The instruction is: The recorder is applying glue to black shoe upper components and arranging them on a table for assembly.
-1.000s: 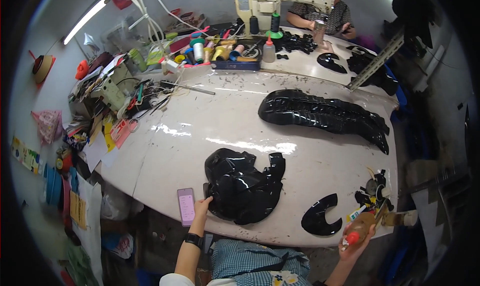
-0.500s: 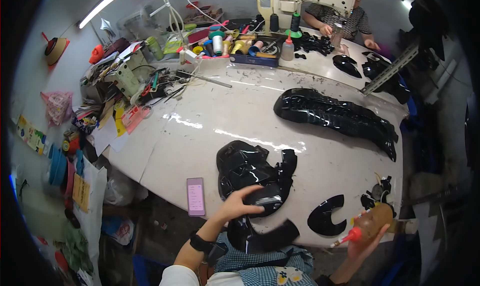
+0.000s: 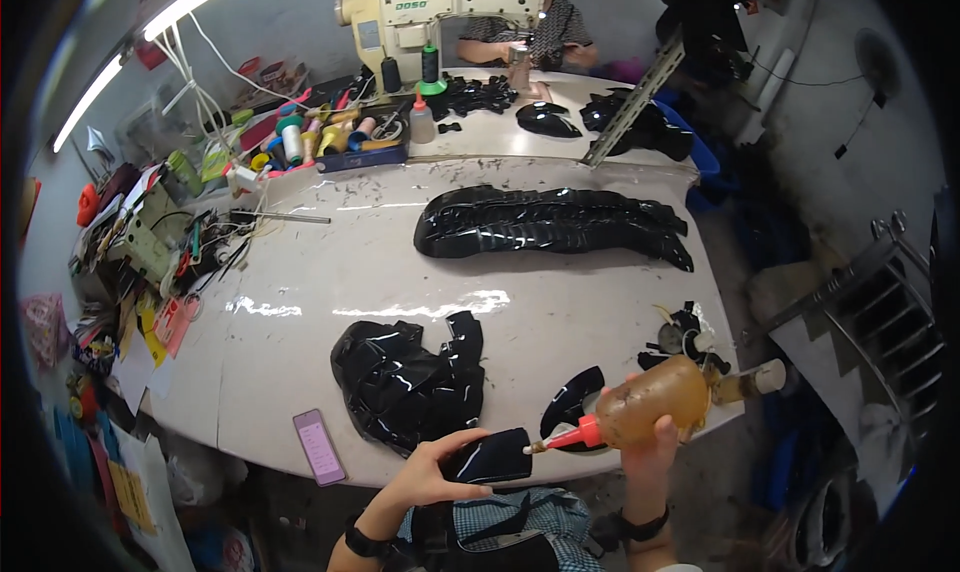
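Head view: black crescent (image 3: pixel 570 396) partly hidden behind amber bottle (image 3: pixel 655 402).

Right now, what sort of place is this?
Probably a small sewing workshop, perhaps for shoe or bag parts: a sewing machine at the back, colored thread spools, and glossy black pieces piled on the pale worktable.

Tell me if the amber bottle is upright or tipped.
Tipped: the bottle lies sideways in the right hand, red nozzle pointing left toward the black piece.

Amber bottle (image 3: pixel 655 402) — red nozzle (image 3: pixel 588 431) — black piece (image 3: pixel 500 457)
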A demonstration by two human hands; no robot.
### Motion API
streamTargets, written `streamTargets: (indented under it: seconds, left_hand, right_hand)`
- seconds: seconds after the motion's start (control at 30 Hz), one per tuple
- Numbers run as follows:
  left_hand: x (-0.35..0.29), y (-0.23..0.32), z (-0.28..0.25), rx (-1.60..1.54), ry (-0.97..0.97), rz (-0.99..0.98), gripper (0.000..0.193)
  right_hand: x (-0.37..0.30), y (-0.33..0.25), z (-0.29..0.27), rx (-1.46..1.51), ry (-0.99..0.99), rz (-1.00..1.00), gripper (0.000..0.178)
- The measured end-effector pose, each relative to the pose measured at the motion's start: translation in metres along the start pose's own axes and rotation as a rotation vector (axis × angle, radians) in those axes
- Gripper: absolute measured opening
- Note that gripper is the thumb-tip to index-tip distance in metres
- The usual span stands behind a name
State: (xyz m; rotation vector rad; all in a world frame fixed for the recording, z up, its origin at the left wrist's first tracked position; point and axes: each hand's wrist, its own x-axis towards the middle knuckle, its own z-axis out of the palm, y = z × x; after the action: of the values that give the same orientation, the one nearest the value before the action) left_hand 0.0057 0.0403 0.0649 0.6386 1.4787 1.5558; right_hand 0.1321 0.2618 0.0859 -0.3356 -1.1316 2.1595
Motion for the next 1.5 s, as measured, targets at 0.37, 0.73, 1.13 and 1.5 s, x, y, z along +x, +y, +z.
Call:
streamTargets:
  seconds: [0.37,0.73,1.13,1.5]
  left_hand:
    - [0.006,0.018,0.005,0.132,0.039,0.095,0.061]
    - [0.009,0.022,0.004,0.144,0.025,0.096,0.061]
    - [0.007,0.021,0.002,0.129,0.022,0.113,0.059]
    - [0.005,0.019,0.000,0.111,0.009,0.086,0.060]
  right_hand:
    - [0.013,-0.003,0.005,-0.099,0.033,-0.087,0.066]
    - [0.022,0.002,0.007,-0.095,-0.014,-0.119,0.065]
    - [0.004,0.000,-0.006,-0.075,-0.092,-0.118,0.067]
    - [-0.015,0.000,-0.020,0.005,-0.149,-0.053,0.070]
